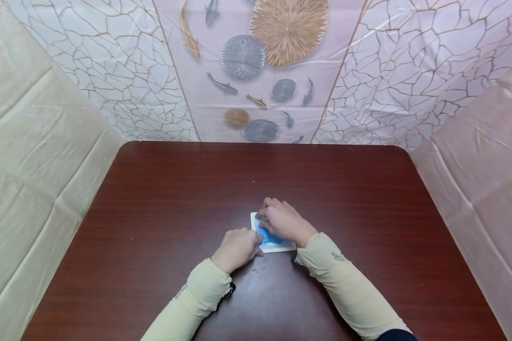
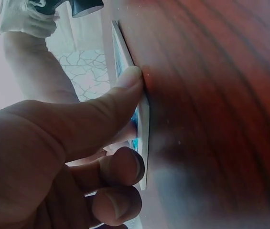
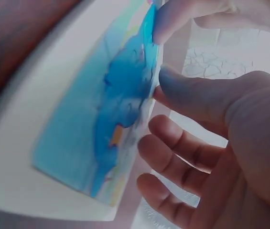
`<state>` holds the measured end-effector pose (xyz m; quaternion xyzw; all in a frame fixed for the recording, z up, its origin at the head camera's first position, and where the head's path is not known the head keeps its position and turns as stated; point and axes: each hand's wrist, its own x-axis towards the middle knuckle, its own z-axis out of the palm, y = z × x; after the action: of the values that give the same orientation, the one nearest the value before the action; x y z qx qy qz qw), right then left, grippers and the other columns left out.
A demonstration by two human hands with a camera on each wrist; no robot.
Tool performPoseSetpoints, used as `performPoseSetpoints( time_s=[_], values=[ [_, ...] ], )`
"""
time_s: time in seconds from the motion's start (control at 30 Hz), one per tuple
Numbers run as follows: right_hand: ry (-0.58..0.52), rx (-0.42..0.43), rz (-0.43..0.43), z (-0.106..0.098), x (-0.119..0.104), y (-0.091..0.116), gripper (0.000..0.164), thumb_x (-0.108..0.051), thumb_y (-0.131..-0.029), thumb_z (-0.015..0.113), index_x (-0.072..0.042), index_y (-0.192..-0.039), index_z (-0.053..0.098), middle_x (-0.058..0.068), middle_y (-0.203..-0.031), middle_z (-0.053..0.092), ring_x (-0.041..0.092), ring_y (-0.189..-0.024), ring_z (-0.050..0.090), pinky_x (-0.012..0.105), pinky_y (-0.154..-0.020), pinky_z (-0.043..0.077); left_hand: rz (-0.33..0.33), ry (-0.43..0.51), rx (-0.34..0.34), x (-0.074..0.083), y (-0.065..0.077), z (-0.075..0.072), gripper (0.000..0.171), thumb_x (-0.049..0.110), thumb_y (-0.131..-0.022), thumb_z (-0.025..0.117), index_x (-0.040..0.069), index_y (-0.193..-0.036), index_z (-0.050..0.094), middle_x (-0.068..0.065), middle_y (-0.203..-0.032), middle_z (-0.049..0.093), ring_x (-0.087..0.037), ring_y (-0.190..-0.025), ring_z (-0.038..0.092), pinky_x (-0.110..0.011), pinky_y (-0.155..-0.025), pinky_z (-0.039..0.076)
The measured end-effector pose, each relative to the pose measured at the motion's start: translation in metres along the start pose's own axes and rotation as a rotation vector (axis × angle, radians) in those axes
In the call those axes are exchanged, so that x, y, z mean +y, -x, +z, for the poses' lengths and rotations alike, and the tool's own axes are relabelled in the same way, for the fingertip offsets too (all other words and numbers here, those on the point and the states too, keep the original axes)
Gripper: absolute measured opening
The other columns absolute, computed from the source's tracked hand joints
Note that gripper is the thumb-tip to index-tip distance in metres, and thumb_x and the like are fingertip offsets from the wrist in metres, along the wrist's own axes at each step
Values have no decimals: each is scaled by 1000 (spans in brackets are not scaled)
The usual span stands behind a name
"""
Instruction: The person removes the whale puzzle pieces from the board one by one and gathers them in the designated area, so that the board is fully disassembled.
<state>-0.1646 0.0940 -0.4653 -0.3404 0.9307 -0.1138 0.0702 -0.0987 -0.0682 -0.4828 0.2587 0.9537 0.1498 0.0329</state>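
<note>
A small flat board with a pale border and a blue picture lies on the table; curved dark lines cross the picture in the right wrist view. At its left edge is my left hand. The left thumb presses the board's edge, the index finger reaches onto the blue surface, and the other fingers curl beside it. My right hand is over the board's upper right part. Its thumb and index finger come close together at the picture; whether they pinch something is hidden. The remaining fingers curl loosely.
The dark red-brown table surrounds the board on all sides. Patterned cloth hangs behind the table, with pale cloth walls along both sides. Both forearms wear pale sleeves with dark bands at the wrists.
</note>
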Motion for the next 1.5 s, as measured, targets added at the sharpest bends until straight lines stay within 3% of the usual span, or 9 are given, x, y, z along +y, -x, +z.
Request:
performPoseSetpoints(
  time_s=[0.13, 0.3, 0.43, 0.53, 0.8, 1.07, 1.23, 1.4, 1.5],
  values=[
    [-12, -26, -5, -1, -5, -4, 18, -15, -89, 69, -12, -106, 74, 0, -95, 53, 21, -90, 56, 47, -84, 46, -9, -5, 21, -1, 0, 0, 34, 35, -75, 80, 23, -58, 53, 3, -52, 46, -22, -53, 55, -37, -44, 40],
    [-165, -58, 47, 2, 2, -8, 19, -12, -90, 68, -7, -109, 67, 2, -100, 55, 17, -85, 57, 33, -79, 50, -31, 30, 4, -1, -1, 0, 31, 36, -77, 80, 24, -60, 57, 5, -49, 43, -19, -49, 52, -36, -43, 39],
    [-234, -74, 43, 5, 8, -11, 19, -12, -91, 68, -8, -108, 61, 3, -100, 55, 15, -85, 54, 29, -80, 48, -48, 52, -26, -1, -1, 0, 34, 37, -77, 80, 23, -58, 54, 6, -47, 40, -15, -45, 48, -34, -42, 38],
    [-247, -93, 34, 6, 11, -13, 19, -12, -90, 68, -8, -107, 59, 3, -99, 53, 16, -83, 53, 29, -79, 47, -58, 48, -28, -2, -1, -1, 35, 38, -77, 80, 24, -58, 54, 6, -48, 41, -15, -46, 48, -34, -42, 38],
    [-245, -136, 79, 6, 12, -15, 23, -12, -89, 70, -12, -106, 56, 0, -94, 48, 16, -80, 51, 30, -77, 46, -76, 64, -16, -2, -1, 0, 24, 38, -77, 80, 21, -66, 68, 7, -48, 42, -14, -46, 50, -34, -41, 38],
    [-253, -148, 75, 6, 12, -16, 24, -13, -89, 70, -13, -107, 54, 0, -96, 47, 16, -82, 52, 31, -80, 47, -81, 63, -17, -3, -1, 0, 25, 38, -78, 79, 21, -64, 67, 7, -47, 42, -14, -46, 49, -34, -42, 38],
    [-255, -144, 67, 6, 12, -16, 26, -11, -88, 71, -12, -107, 53, 1, -96, 47, 16, -83, 52, 31, -79, 47, -88, 74, -41, -3, -1, -1, 19, 38, -78, 80, 20, -77, 75, 9, -47, 43, -12, -47, 49, -34, -43, 39],
    [-253, -143, 66, 6, 12, -16, 26, -11, -87, 71, -13, -106, 53, 1, -96, 47, 16, -81, 52, 32, -78, 47, -78, 79, -53, -3, 0, -1, 26, 38, -78, 80, 18, -94, 78, 9, -50, 45, -11, -47, 49, -33, -43, 39],
    [-251, -138, 58, 6, 13, -16, 25, -11, -88, 71, -13, -106, 53, 1, -95, 47, 16, -78, 52, 32, -76, 47, -79, 77, -51, -2, 0, -2, 27, 38, -77, 80, 18, -95, 78, 8, -50, 48, -11, -48, 49, -33, -43, 39]
  ],
)
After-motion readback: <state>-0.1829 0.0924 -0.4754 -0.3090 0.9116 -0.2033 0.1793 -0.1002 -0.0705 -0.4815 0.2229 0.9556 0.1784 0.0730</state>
